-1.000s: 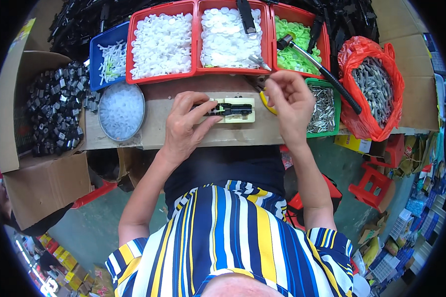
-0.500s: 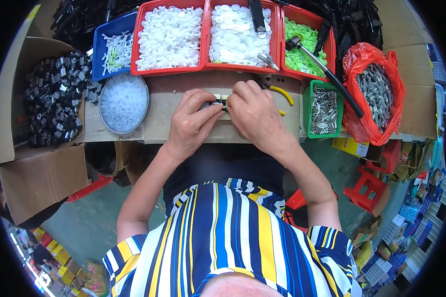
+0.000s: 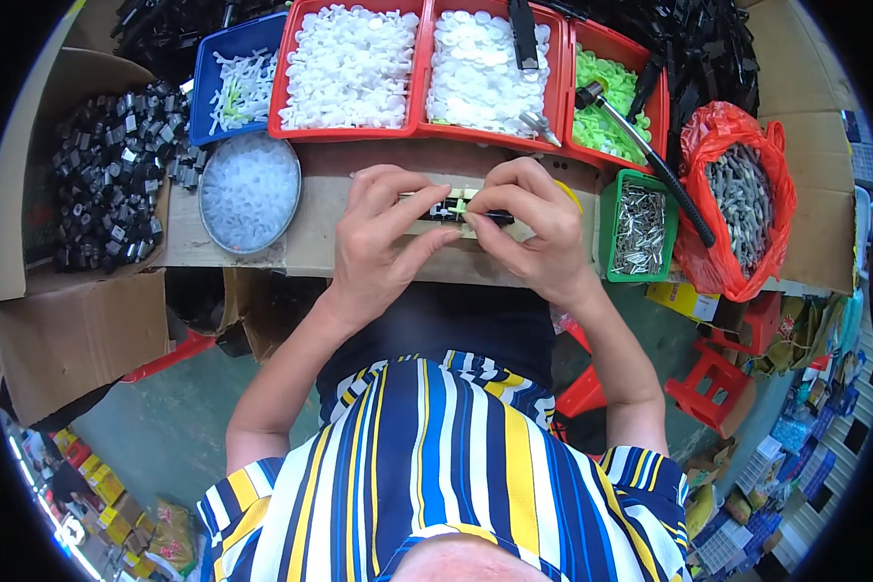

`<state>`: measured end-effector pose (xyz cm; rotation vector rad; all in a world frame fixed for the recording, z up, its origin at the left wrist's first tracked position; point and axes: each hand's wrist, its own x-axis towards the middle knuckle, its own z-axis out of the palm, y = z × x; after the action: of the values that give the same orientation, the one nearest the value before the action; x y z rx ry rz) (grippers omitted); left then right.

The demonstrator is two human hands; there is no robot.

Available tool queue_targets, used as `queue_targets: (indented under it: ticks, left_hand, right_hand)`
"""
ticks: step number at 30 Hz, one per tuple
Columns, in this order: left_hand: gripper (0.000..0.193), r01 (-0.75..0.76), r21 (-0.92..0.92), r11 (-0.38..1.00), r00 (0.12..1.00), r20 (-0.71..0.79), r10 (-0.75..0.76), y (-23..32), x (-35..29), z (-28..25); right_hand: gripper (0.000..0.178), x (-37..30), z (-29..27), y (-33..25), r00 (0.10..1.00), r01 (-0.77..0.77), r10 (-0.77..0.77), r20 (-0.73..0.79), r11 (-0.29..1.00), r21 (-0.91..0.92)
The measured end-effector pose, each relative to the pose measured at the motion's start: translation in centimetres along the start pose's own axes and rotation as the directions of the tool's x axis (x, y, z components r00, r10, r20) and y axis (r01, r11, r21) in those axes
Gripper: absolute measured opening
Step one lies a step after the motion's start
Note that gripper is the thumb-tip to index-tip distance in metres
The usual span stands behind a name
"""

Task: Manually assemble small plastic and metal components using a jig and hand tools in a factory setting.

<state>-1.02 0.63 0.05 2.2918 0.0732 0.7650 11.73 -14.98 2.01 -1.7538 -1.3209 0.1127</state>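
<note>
My left hand [image 3: 376,233] is beside a small, pale yellow block [image 3: 522,233] on the worktable, its thumb and index finger spread apart around the block's left end. Between my hands lies a small black part [image 3: 444,209] with a light green piece [image 3: 460,207] across it. My right hand [image 3: 536,225] pinches a slim black piece [image 3: 500,217] between thumb and fingers at the block's right side. My fingers partly hide how these parts fit together. A yellow pliers handle [image 3: 569,197] shows just behind my right hand.
Red trays [image 3: 419,73] of white and green plastic parts line the back, beside a blue tray [image 3: 200,102]. A round dish [image 3: 247,194] and a carton of black parts [image 3: 112,184] stand left. A green tray [image 3: 606,225], hammer [image 3: 674,179] and red bag [image 3: 691,145] are right.
My left thumb and index finger have spread apart. My right hand has shifted right and down and pinches the black piece. More of the black part and its green piece shows.
</note>
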Motion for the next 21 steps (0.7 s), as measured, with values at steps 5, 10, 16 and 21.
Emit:
queue_targets:
  ticks: [5, 10, 16, 21]
  left_hand:
    - [0.039, 0.381, -0.526, 0.76, 0.925, 0.214, -0.316, 0.5, 0.1, 0.3]
    - [0.036, 0.318, -0.458, 0.83, 0.948, 0.176, -0.266, 0.2, 0.0, 0.2]
    - [0.032, 0.03, -0.054, 0.998, 0.995, 0.1, -0.024, 0.0, 0.9, -0.6]
    - [0.032, -0.058, 0.037, 0.998, 0.992, 0.118, 0.053, 0.2, 1.0, -0.5]
  right_hand:
    - [0.011, -1.1, 1.3, -0.6, 0.977, -0.158, 0.192, -0.091, 0.942, 0.295]
    - [0.012, -1.7, 2.0, -0.3, 0.96, -0.199, 0.255, -0.115, 0.912, 0.359]
    - [0.017, -1.4, 0.9, -0.3, 0.98, -0.148, 0.171, -0.1, 0.969, 0.2]
    - [0.016, -0.8, 1.5, -0.7, 0.998, -0.019, 0.017, -0.065, 1.0, -0.019]
